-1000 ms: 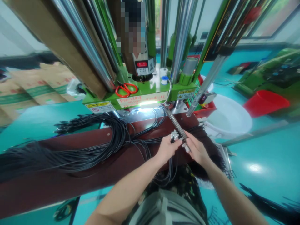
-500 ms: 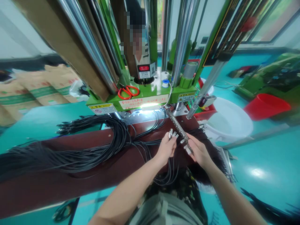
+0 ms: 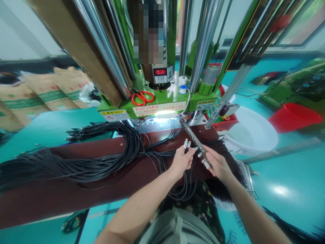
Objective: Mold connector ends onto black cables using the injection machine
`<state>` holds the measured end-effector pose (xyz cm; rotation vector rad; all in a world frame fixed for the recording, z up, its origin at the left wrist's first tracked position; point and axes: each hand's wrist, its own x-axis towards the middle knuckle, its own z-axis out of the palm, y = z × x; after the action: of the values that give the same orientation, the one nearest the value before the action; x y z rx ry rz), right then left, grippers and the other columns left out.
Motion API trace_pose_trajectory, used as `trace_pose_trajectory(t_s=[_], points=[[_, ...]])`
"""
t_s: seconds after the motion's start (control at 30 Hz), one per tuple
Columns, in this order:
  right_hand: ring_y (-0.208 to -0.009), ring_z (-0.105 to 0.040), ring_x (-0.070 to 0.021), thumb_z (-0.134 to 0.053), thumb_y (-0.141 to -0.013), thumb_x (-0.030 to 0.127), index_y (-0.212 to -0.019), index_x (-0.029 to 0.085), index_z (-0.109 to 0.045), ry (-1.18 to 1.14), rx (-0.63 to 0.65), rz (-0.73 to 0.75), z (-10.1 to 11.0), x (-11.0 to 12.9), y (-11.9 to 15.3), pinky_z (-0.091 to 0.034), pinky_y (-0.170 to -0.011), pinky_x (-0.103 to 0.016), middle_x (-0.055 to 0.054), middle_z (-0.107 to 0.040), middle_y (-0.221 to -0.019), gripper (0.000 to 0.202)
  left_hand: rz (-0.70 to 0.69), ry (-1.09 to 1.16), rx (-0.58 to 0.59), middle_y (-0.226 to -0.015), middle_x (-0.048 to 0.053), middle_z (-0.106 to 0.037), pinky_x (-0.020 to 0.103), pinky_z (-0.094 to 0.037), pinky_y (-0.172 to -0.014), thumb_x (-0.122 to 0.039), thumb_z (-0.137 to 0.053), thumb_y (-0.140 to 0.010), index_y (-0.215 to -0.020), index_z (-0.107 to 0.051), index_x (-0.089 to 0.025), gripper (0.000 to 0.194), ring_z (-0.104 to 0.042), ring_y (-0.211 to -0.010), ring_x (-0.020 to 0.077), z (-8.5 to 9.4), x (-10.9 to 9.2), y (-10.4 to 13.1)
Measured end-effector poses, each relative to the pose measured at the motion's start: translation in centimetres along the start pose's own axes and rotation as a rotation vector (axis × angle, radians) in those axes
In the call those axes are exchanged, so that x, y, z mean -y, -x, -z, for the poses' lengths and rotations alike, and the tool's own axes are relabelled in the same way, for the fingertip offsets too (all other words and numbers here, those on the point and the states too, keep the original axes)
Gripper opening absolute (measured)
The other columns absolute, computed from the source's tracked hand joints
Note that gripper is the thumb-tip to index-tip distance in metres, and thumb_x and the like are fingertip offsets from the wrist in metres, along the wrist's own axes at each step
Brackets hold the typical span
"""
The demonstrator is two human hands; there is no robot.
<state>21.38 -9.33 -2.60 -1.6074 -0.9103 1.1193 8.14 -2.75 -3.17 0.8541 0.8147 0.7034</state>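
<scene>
My left hand [image 3: 181, 159] is closed on several black cables whose pale metal connectors [image 3: 186, 143] stick up past the fingers. Their cords hang below it in loops [image 3: 186, 188] toward my lap. A long, narrow metal bar [image 3: 192, 135] with slots along it slants over the brown table [image 3: 101, 195]. My right hand [image 3: 217, 162] grips the near end of this bar. Several white and silver connectors [image 3: 206, 163] sit along the bar's left side, between my two hands. A thick bundle of black cables [image 3: 129, 144] curves across the table to the left.
A green press machine [image 3: 116, 105] with upright steel columns stands just beyond the table. Red-handled scissors [image 3: 142, 98] and a blue-and-white spool [image 3: 183, 89] lie on its ledge. A white tub [image 3: 264, 132] and a red bucket [image 3: 296, 118] stand on the right.
The whole view has shifted slightly, so the machine appears further right. My left hand has come a little nearer the bar's connectors. Both hands keep their hold.
</scene>
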Motion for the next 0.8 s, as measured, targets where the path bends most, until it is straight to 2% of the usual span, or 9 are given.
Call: trace_pose_trajectory(t_s=[0.27, 0.5, 0.7, 0.8], points=[[-0.036, -0.038, -0.0074, -0.053, -0.075, 0.048, -0.122, 0.014, -0.053, -0.048, -0.048, -0.01, -0.1, -0.2, 0.0, -0.028, -0.03, -0.02, -0.002, -0.059, -0.06, 0.059, -0.012, 0.016, -0.005, -0.042, -0.01, -0.034, 0.014, -0.016, -0.031, -0.044, -0.065, -0.065, -0.069, -0.038, -0.019, 0.037, -0.026, -0.032, 0.0025, -0.1, -0.2, 0.1], [-0.055, -0.053, -0.0115, -0.055, -0.076, 0.048, -0.122, 0.018, -0.053, -0.092, 0.035, 0.006, 0.2, -0.6, -0.2, -0.042, -0.044, -0.021, -0.004, -0.063, -0.081, 0.055, 0.0, 0.005, -0.014, -0.041, -0.011, -0.033, 0.014, -0.016, -0.03, -0.043, -0.065, -0.066, -0.067, -0.037, -0.019, 0.036, -0.025, -0.032, 0.0024, -0.1, -0.2, 0.2], [-0.037, -0.037, -0.0065, -0.054, -0.077, 0.044, -0.123, 0.015, -0.053, -0.085, -0.009, -0.011, -0.2, 0.5, 0.5, -0.029, -0.033, -0.019, 0.001, -0.056, -0.057, 0.054, 0.008, 0.032, -0.005, -0.041, -0.011, -0.033, 0.014, -0.016, -0.03, -0.044, -0.066, -0.065, -0.068, -0.037, -0.019, 0.038, -0.025, -0.031, 0.0021, -0.1, -0.3, 0.1], [-0.039, -0.038, -0.0073, -0.055, -0.077, 0.044, -0.122, 0.014, -0.053, -0.1, -0.014, -0.006, -0.3, 0.7, 0.6, -0.028, -0.032, -0.019, 0.001, -0.055, -0.057, 0.054, 0.01, 0.025, -0.014, -0.041, -0.011, -0.033, 0.014, -0.015, -0.03, -0.043, -0.065, -0.066, -0.068, -0.038, -0.019, 0.037, -0.025, -0.03, 0.0019, -0.2, -0.3, 0.2]])
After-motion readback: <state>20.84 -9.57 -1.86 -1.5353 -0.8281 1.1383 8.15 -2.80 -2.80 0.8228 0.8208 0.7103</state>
